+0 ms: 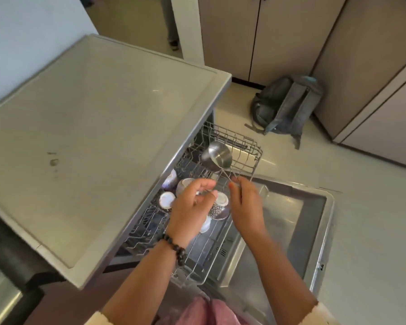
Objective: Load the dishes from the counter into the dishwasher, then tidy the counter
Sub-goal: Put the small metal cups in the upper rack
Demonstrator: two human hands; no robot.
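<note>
Both hands work over the pulled-out dishwasher rack point(244, 146): the right hand point(245, 202) pinches the wire handle of a steel measuring cup point(216, 156), the left hand point(192, 207) curls around something unclear. Upturned patterned cups point(218, 205) sit in the rack.

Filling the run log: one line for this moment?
right hand: pinches steel measuring cup handle | left hand: grip on small glass | over grey wire dishwasher rack

Dark beaded bracelet point(175, 249), cream cuffs point(324, 311)
</note>
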